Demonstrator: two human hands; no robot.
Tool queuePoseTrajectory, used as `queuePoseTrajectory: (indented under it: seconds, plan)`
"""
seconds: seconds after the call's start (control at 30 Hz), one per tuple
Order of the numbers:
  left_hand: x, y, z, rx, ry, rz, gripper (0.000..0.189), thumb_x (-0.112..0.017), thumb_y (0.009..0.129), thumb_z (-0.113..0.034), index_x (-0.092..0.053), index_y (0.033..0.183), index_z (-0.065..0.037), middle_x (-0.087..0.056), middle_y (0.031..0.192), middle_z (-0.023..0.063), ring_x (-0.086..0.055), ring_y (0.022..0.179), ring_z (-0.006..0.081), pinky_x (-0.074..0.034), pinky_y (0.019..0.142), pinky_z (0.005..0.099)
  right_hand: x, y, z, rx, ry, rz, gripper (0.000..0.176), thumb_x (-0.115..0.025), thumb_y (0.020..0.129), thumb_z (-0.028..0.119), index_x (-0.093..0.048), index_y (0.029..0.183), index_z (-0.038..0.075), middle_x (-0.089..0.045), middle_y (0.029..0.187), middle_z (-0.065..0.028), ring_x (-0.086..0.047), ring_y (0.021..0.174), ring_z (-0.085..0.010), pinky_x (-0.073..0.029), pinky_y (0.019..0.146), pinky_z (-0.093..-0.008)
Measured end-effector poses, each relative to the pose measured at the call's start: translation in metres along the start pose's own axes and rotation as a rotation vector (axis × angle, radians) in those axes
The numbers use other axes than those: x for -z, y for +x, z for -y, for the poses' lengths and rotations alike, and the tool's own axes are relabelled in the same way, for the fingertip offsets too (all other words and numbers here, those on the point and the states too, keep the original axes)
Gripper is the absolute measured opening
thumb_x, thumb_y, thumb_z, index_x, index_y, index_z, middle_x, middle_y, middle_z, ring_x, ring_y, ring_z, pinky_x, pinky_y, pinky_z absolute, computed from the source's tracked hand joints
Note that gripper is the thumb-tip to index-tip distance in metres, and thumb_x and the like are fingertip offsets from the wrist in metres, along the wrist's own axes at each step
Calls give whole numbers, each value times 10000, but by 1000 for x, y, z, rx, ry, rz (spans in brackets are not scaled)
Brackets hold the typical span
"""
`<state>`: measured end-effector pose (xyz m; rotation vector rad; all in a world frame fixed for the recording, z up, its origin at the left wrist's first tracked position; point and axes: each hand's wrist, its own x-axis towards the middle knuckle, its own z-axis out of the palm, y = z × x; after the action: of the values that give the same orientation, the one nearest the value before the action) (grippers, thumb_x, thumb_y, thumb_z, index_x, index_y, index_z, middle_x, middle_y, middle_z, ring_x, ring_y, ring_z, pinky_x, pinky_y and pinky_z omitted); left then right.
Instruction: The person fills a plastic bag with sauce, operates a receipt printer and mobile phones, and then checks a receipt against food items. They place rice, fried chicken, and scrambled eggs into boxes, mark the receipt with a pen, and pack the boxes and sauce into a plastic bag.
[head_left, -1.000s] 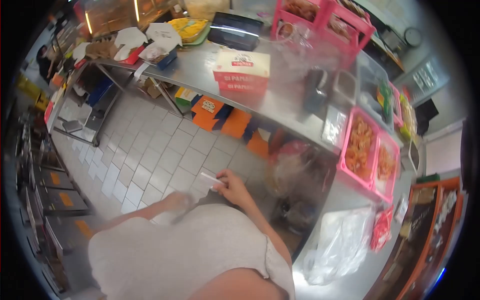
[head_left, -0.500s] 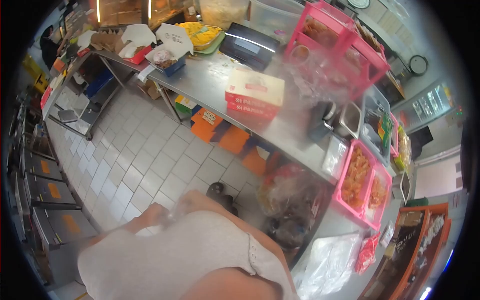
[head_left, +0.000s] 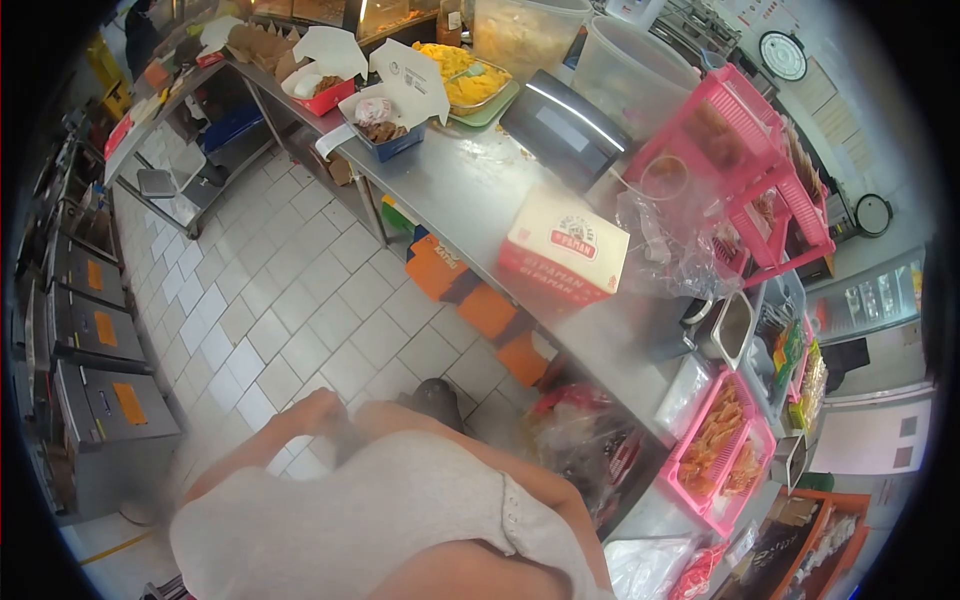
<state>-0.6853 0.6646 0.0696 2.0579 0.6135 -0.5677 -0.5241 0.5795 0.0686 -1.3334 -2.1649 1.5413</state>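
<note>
My left hand (head_left: 318, 412) is held low in front of my body, above the tiled floor, with its fingers curled in. Close beside it is my right hand (head_left: 376, 418), partly covered by my light shirt (head_left: 340, 510) and blurred. Whatever lies between the two hands is too hazy to make out. Away from both hands, two stacked red and white cardboard food boxes (head_left: 565, 245) sit on the steel counter (head_left: 455, 195). Neither hand touches the counter.
Open food boxes (head_left: 385, 125), a tray of yellow food (head_left: 465, 85) and a dark device (head_left: 565, 125) stand on the counter. Pink baskets (head_left: 715, 450) hold orange-brown food. Plastic bags (head_left: 590, 440) fill the shelf below. Grey drawers (head_left: 115, 400) line the left side.
My view has shifted, so the counter and stacked boxes appear farther right and lower. My hands stay close together; the pale, clear-looking bit between them earlier is no longer distinct.
</note>
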Motion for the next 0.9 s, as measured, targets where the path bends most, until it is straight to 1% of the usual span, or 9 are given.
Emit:
queuePoseTrajectory:
  seconds: [0.07,0.13,0.23,0.3,0.37,0.43,0.83,0.87,0.9]
  plan:
    - [0,4,0,16,-54,-32,148,-643,679,-114,-642,688,33,-621,603,136,-623,535,174,-470,503,274,-14,28,-12,-45,-72,-35,214,-576,714,168,-621,752,-38,-607,774,-206,-616,732,-329,-496,627,-374]
    - [6,10,-6,-35,287,-91,166,-648,654,-129,-631,664,36,-585,565,166,-611,533,201,-450,491,309,-27,40,-20,-95,-143,-83,230,-580,718,179,-619,763,-43,-609,822,-208,-616,762,-322,-496,647,-370]
    - [-3,16,12,63,143,-122,175,-655,629,-141,-618,639,30,-560,560,190,-601,540,240,-439,492,341,-36,45,-44,31,-456,-287,257,-575,747,210,-615,848,-23,-576,980,-216,-586,912,-295,-488,714,-363]
    - [7,13,-4,209,81,-67,220,-636,620,-235,-627,637,-16,-589,624,168,-599,599,274,-452,552,366,-44,60,-88,-120,-114,146,276,-532,798,213,-596,942,-13,-527,1091,-205,-531,1015,-274,-467,755,-347]
    - [6,16,2,360,15,-31,269,-617,611,-330,-635,636,-62,-617,687,145,-597,658,307,-464,612,392,-32,54,-98,-123,-65,97,274,-529,800,210,-595,947,-12,-528,1089,-203,-531,1014,-273,-466,756,-346]
    - [3,19,31,94,145,-60,253,-591,675,-310,-641,655,-63,-615,698,150,-597,690,303,-453,651,410,-21,57,-101,-90,39,17,270,-524,806,204,-592,957,-9,-530,1087,-199,-530,1013,-271,-465,757,-344]
    - [72,65,25,62,385,360,272,-589,707,-340,-646,738,-75,-615,753,149,-589,735,302,-441,681,422,75,-31,-30,218,618,-461,255,-490,836,165,-575,1018,8,-543,1070,-175,-526,1004,-262,-454,766,-334]
    - [83,76,11,60,510,241,301,-612,705,-342,-632,834,-71,-619,822,144,-587,772,300,-446,694,409,88,-74,-29,304,491,-798,235,-494,830,106,-578,1037,32,-576,1023,-135,-557,929,-251,-444,773,-312]
    - [100,89,-21,59,624,124,360,-635,702,-345,-619,930,-66,-624,891,139,-585,810,297,-451,708,396,101,-124,-31,75,358,-1007,219,-521,803,60,-588,1010,37,-602,967,-110,-580,873,-221,-451,762,-304]
